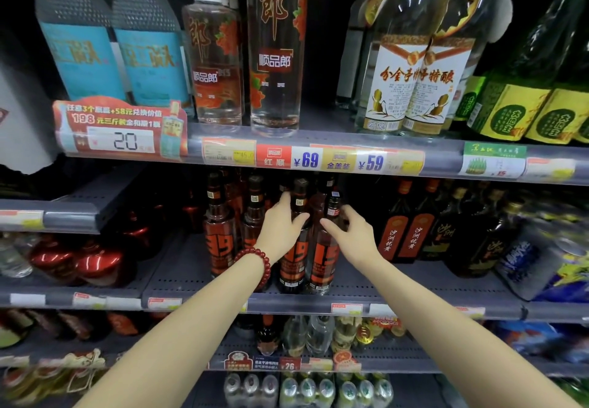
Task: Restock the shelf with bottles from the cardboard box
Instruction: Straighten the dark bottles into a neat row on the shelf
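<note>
Two bare forearms stretched forward to middle shelf [197, 280]. Red bead bracelet [256, 264] worn on left wrist. Left hand [282, 227] wrapped around shoulder of dark bottle with orange label [294, 261], thumb on right side of its neck. Right hand [349, 232] held with fingers loosely spread, thumb close to neck of neighbouring bottle [325, 257]; firm contact cannot be told. Both bottles stood upright near shelf front edge, touching each other. More of same bottles [220, 232] placed to left and behind. Clear bottles [275, 53] seen on upper shelf, above price tags [306, 160].
</note>
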Available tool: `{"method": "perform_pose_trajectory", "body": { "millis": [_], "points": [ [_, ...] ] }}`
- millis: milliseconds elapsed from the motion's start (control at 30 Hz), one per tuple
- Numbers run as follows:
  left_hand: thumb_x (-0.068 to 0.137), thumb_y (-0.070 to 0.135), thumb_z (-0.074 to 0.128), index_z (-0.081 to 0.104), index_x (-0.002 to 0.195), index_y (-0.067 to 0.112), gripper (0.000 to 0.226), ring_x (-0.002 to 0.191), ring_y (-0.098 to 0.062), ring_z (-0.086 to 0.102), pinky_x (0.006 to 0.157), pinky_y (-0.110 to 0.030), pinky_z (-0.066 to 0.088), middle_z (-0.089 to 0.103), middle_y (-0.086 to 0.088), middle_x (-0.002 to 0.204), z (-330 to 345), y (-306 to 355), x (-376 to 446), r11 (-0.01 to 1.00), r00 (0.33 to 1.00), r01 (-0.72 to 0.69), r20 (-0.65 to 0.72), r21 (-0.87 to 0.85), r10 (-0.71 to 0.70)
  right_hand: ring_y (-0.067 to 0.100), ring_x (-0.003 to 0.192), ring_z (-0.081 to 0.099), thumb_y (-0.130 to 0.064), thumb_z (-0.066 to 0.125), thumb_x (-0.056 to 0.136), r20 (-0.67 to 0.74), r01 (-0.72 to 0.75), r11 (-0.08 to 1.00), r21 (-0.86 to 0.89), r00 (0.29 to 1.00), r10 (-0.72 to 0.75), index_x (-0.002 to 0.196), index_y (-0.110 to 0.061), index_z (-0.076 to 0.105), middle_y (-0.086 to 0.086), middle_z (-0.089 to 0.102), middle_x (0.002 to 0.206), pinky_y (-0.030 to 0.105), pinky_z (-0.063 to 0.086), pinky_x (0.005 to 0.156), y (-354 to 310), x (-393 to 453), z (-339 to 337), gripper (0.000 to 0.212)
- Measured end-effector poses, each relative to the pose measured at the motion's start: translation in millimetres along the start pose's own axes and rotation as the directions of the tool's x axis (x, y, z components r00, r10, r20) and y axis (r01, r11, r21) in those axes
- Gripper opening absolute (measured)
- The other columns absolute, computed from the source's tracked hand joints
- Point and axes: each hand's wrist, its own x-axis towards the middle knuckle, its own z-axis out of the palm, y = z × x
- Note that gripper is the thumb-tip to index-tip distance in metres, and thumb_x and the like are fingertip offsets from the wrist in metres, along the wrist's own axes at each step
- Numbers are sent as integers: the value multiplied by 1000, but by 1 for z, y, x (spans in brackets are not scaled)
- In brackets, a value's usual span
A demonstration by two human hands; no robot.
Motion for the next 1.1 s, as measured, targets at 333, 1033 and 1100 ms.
{"method": "perform_pose_trajectory", "body": {
  "millis": [333,1033,1100],
  "points": [
    [92,19,60,48,129,1,44,116,-31,56,93,-26,41,60,-19,122,-15,10,-6,991,998,31,44,133,-37,26,103,58,-29,69,86,-25,-85,995,-57,996,84,119,-5,50,5,57,103,28,40,82,-9,-5,0,46],
    [78,34,77,51,126,5,62,109,-26,60,89,-29,46,62,-14,116,-129,-61,-6,972,944,236,-242,12,-226,22,134,40,-23,60,92,56,227,974,-15,972,-226,144,-10,33,11,42,144,27,30,109,-95,-22,85,60],
    [77,35,77,52,128,7,63,111,-26,60,91,-27,45,64,-12,118,-129,-71,4,972,955,233,-188,-4,-230,24,134,40,-22,61,92,-4,181,983,7,983,-181,146,-8,29,13,40,145,22,27,106,-99,-15,97,65]
  ]
}}
